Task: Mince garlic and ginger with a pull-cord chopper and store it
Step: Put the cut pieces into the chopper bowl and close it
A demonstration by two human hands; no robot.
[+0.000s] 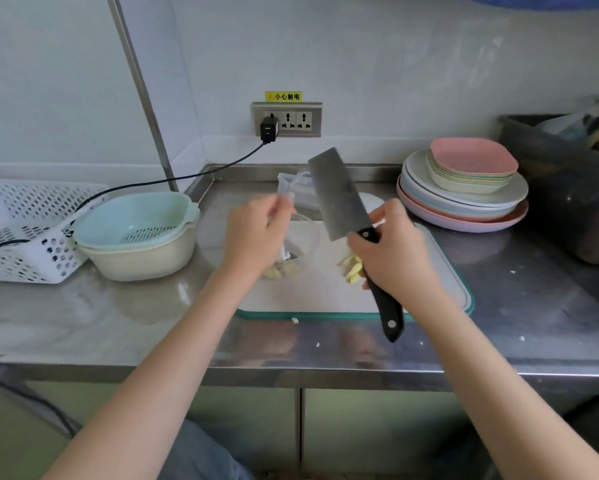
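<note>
My right hand (393,249) grips the black handle of a cleaver (339,194), its blade raised and tilted up to the left over the white cutting board (312,289). Pale yellow ginger slices (352,268) lie on the board just under that hand. My left hand (256,233) hovers over the clear chopper bowl (300,242), fingers loosely bent; whether it holds anything is unclear. Some pale pieces (280,271) show inside the bowl. A clear container (296,187) stands behind the bowl, partly hidden by the blade.
A mint colander in a cream bowl (135,233) and a white perforated basket (24,230) sit left. Stacked pastel plates (464,188) stand right, beside a dark bin (568,188). A black cable (173,180) runs from the wall socket. Small scraps dot the steel counter (152,323).
</note>
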